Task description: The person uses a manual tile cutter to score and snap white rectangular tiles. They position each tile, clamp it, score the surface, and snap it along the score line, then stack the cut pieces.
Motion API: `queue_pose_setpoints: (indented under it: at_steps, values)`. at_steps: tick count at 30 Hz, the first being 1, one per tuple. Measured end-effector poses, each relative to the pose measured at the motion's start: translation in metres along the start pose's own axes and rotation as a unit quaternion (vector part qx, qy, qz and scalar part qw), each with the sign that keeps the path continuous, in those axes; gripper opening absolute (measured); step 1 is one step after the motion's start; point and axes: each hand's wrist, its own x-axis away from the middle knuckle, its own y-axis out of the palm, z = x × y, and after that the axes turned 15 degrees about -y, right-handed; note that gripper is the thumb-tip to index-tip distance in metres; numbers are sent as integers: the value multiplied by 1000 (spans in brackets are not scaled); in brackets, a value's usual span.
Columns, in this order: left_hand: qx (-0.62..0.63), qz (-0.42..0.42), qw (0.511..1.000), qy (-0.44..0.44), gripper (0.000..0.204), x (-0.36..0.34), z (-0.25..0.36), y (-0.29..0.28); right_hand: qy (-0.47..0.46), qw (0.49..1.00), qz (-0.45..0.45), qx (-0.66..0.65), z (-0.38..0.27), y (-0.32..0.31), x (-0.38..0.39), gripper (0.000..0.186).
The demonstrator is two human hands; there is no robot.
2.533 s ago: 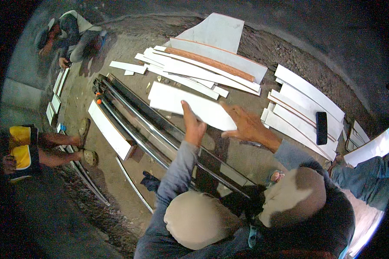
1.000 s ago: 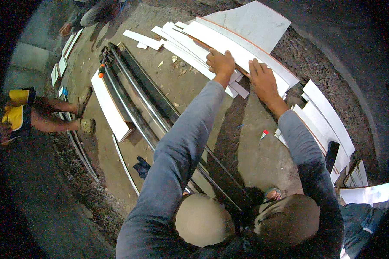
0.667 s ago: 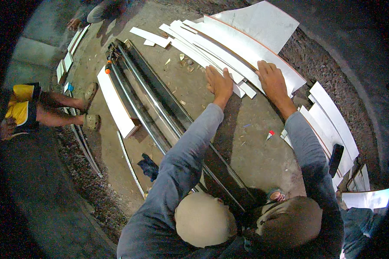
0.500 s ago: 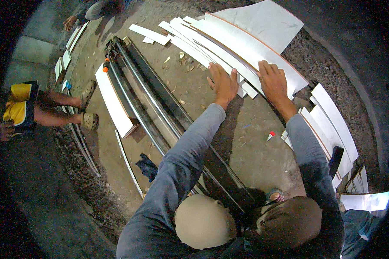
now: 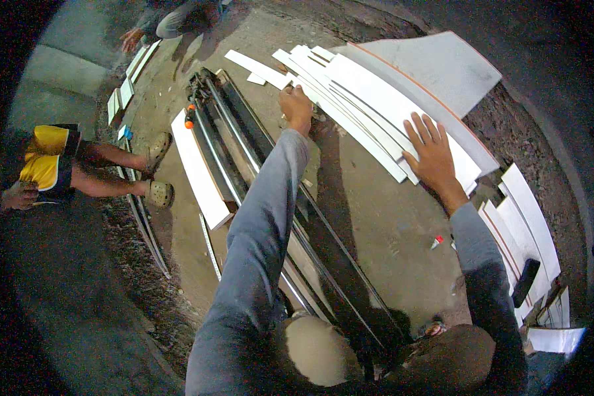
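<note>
My right hand (image 5: 434,155) lies palm down with its fingers spread on a wide white tile piece (image 5: 389,99) at the right of a pile. Several narrower white tile strips (image 5: 350,113) lie beside and under that piece. My left hand (image 5: 296,109) is closed, fingers curled down, close to the end of a short white strip (image 5: 254,66). What its fingers hold, if anything, is hidden. Below the left forearm runs a long tile cutter (image 5: 231,132) with two shiny metal rails. A grey sheet-like tile (image 5: 442,72) with an orange edge lies behind the pile.
More white tile pieces (image 5: 528,218) lie at the right, with a black block (image 5: 525,282) on them. A white plank-like tile (image 5: 201,171) lies left of the cutter. A small red-and-white item (image 5: 437,242) is on the floor. Two other people are at the left and far left.
My left hand has moved away from the near end of the strips to farther left and closed. My right hand now rests flat on the wide white piece. The view has shifted slightly.
</note>
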Motion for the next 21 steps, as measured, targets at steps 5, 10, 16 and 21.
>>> queue_pose_setpoints:
  at_steps: [5,10,16,21]
  values:
    - [50,23,991,-123,36,-84,-3,18,4,999,-15,-29,7,-8,-8,85]
    - [34,-40,977,-209,32,-122,-15,13,26,997,-60,-51,2,-5,-16,83]
    - [131,-199,912,-333,23,-68,-5,-34,6,999,-8,-41,8,0,-11,84]
    - [283,-309,810,-410,22,2,-33,-81,28,998,-38,-30,-8,-1,-13,87]
